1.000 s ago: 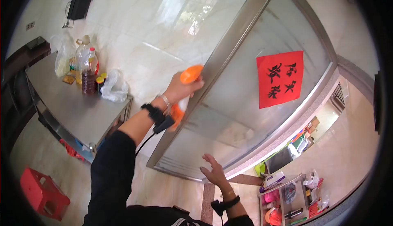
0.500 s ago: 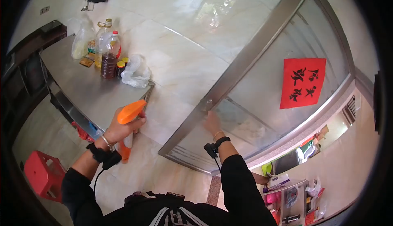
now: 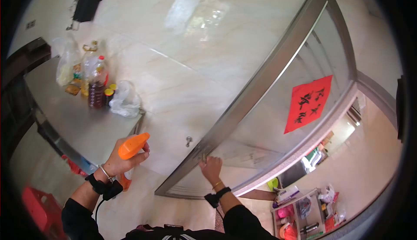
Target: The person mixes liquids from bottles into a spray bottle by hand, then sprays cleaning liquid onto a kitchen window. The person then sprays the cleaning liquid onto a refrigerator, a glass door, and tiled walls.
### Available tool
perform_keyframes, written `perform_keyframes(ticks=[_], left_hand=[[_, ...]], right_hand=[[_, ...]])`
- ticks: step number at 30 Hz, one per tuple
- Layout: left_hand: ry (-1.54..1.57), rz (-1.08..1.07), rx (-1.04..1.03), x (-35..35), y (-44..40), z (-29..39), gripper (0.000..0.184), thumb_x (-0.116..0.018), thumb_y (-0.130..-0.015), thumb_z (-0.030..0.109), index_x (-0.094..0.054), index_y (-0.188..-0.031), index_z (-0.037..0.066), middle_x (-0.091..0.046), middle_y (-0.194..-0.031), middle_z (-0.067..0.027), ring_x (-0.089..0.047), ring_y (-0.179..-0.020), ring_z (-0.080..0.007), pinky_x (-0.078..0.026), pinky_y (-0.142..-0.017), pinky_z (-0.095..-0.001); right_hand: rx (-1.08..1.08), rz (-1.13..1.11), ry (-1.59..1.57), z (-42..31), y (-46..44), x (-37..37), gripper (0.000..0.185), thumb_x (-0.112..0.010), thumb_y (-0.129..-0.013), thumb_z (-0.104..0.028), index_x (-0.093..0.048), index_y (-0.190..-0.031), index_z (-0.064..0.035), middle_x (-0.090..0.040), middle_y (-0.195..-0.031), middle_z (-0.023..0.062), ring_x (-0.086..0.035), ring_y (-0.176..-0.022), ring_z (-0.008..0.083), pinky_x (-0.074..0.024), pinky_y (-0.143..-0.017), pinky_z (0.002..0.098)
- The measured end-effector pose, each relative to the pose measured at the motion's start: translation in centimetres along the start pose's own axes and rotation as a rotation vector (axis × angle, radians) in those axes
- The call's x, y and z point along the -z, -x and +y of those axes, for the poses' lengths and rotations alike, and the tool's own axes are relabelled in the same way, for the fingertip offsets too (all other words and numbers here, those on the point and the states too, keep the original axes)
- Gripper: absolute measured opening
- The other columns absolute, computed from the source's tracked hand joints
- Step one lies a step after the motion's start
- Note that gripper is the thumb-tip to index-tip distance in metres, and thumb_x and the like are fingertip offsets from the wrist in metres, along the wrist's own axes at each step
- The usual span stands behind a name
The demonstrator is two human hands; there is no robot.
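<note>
An orange spray bottle (image 3: 133, 146) is held by its neck in my left hand (image 3: 120, 157), near the corner of the steel table (image 3: 82, 125). My right hand (image 3: 211, 168) is closed on the door handle (image 3: 203, 156), at the metal frame of the frosted glass door (image 3: 247, 98). A red paper (image 3: 308, 104) with black characters is stuck on the door's glass. Between my hands and a little above them, a small metal fitting (image 3: 189, 141) shows on the tiled wall.
Bottles (image 3: 97, 83), small jars with yellow lids and plastic bags (image 3: 125, 101) stand on the table. A red stool (image 3: 42, 211) is at the lower left. Shelves (image 3: 309, 214) with goods stand at the lower right, beyond the doorway.
The spray bottle has come away from the door frame to the left with my left hand. My right hand has reached the handle and closed, and the door has swung at an angle.
</note>
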State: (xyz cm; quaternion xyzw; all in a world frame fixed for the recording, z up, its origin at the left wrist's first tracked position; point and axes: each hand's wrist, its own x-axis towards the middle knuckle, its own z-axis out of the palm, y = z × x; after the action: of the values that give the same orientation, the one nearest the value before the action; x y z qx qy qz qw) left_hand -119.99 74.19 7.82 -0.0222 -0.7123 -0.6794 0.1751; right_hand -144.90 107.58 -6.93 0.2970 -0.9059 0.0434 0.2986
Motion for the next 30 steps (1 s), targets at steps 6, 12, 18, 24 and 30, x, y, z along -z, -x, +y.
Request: perform_keyframes(ticks=[6,12,18,24,30], left_hand=[[0.099,-0.175,-0.110,-4.7,-3.1,2.4,0.017,-0.068,-0.082,0.004,-0.062,-0.098,0.003,-0.063,-0.086,-0.0016,-0.059,-0.067,-0.0084,-0.050,-0.055,-0.0240],[0.169,-0.492,-0.401,-10.5,-4.5,15.6,0.035,-0.068,-0.081,0.003,-0.060,-0.115,0.004,-0.064,-0.092,-0.0018,-0.061,-0.073,-0.0086,-0.050,-0.055,-0.0238],[0.242,-0.468,-0.608,-17.7,-6.2,32.7,0.044,-0.069,-0.082,0.011,-0.057,-0.124,0.007,-0.060,-0.091,-0.0011,-0.057,-0.071,-0.0088,-0.049,-0.052,-0.0250],[0.191,-0.400,-0.690,-27.2,-4.6,41.8,0.032,-0.072,-0.080,0.016,-0.061,-0.108,0.005,-0.058,-0.076,-0.0027,-0.055,-0.057,-0.0118,-0.047,-0.048,-0.0281],[0.211,-0.594,-0.749,-33.4,-4.6,43.4,0.024,-0.074,-0.082,0.018,-0.060,-0.095,0.005,-0.055,-0.067,-0.0024,-0.052,-0.050,-0.0103,-0.045,-0.046,-0.0260]], right_hand=[[0.054,0.075,-0.079,0.0,8.7,6.5,0.032,-0.073,-0.076,-0.035,-0.062,-0.084,-0.0066,-0.059,-0.080,0.0115,-0.055,-0.089,0.0327,-0.0381,-0.094,0.0500],[-0.043,-0.040,-0.094,1.0,17.1,13.2,0.030,-0.073,-0.077,-0.034,-0.061,-0.083,-0.0072,-0.060,-0.092,0.0126,-0.057,-0.098,0.0301,-0.0345,-0.102,0.0530],[-0.115,-0.122,-0.136,2.3,24.1,19.1,0.046,-0.073,-0.075,-0.040,-0.064,-0.104,-0.0057,-0.060,-0.112,0.0199,-0.052,-0.117,0.0342,-0.0326,-0.104,0.0543],[-0.333,0.017,-0.088,3.8,32.6,22.0,0.085,-0.078,-0.068,-0.056,-0.051,-0.131,-0.0060,-0.056,-0.123,0.0203,-0.043,-0.128,0.0410,-0.0273,-0.109,0.0536],[-0.504,0.085,-0.084,3.9,35.6,27.6,0.076,-0.084,-0.064,-0.051,-0.057,-0.116,-0.0034,-0.060,-0.113,0.0173,-0.057,-0.107,0.0391,-0.0416,-0.090,0.0509]])
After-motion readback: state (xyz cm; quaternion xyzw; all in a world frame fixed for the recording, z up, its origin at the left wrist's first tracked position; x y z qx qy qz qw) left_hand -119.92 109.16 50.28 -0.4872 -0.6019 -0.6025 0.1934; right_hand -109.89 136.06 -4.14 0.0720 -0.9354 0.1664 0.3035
